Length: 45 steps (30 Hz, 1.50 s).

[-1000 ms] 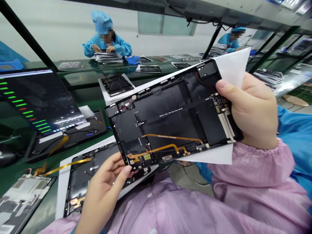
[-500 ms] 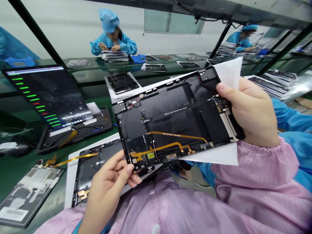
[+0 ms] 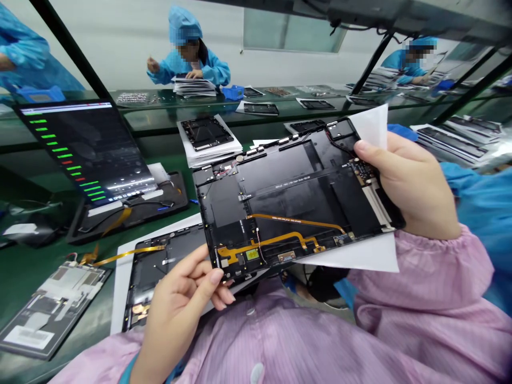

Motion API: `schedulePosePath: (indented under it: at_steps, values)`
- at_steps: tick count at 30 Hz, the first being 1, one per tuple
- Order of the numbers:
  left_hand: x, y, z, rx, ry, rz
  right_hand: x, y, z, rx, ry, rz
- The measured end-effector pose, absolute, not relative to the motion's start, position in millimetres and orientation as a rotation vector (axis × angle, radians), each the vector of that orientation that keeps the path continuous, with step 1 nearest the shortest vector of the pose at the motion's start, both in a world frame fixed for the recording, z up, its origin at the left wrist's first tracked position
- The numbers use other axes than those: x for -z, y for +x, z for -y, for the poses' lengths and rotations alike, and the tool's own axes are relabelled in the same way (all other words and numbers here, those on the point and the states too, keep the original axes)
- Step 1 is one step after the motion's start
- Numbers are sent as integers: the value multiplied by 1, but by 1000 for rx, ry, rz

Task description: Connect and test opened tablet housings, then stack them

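Note:
Both my hands hold an opened black tablet housing [image 3: 280, 186] in front of me, tilted with its inside facing up. Orange flex cables run along its near edge, and a small circuit board [image 3: 362, 169] sits at its right end. My left hand [image 3: 188, 298] pinches the lower left corner between thumb and fingers. My right hand [image 3: 416, 186] grips the right end, thumb on top by the board, its other fingers hidden behind. A white sheet [image 3: 372, 125] lies under the housing, also in my right hand's grip. Below left, a second tablet housing [image 3: 148, 277] rests on white paper.
At left, a lit screen [image 3: 92, 154] with green and red bars stands on a black tray [image 3: 176, 192]. A screen module [image 3: 52, 309] lies nearer, joined to an orange ribbon [image 3: 132, 255]. Housings on paper [image 3: 208, 133] are stacked behind. Co-workers in blue sit across the bench.
My hands keep their grip while the housing tilts slightly, its far right corner dropping. The view shifts a little. Across the bench, a co-worker's hand has lifted off the stack of sheets.

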<state>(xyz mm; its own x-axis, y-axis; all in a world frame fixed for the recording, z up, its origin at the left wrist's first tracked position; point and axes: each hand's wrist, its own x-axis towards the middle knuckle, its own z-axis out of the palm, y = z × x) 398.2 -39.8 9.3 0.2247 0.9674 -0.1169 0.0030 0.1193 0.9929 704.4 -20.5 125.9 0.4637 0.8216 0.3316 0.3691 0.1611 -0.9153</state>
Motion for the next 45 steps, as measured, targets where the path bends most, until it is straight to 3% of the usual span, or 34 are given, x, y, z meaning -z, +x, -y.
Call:
schedulePosePath:
  at_steps: [37, 45]
  values:
    - [-4, 403, 20, -770, 1212, -1242, -126, 698, 15, -408, -1383, 1485]
    - [18, 380, 22, -921, 1280, -1405, -120, 700, -18, -439, -1267, 1594]
